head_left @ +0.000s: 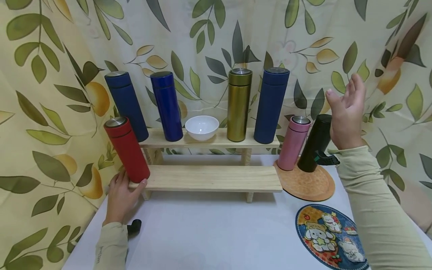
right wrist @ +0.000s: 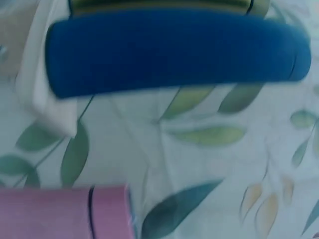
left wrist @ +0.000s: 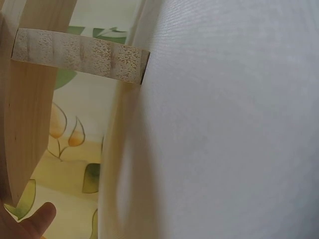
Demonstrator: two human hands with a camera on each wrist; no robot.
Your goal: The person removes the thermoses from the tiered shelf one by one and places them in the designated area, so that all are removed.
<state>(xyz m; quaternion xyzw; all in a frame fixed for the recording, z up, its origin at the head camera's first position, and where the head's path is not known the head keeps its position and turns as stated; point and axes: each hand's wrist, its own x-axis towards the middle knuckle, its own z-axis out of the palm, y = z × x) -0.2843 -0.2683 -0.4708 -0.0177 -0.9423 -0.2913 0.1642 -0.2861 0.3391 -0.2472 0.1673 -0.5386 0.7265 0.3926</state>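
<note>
Red flask (head_left: 126,149) stands upright at the left end of the lower wooden shelf (head_left: 212,178), and the left hand (head_left: 120,197) curls its fingers and thumb round the flask's base from below. Well apart, the right hand (head_left: 347,112) is raised in the air with its fingers straight and relaxed, holding nothing, just above the black flask (head_left: 314,143) and beside the pink flask (head_left: 293,138), which share a round cork mat (head_left: 308,184) on the white table (head_left: 216,232)
</note>
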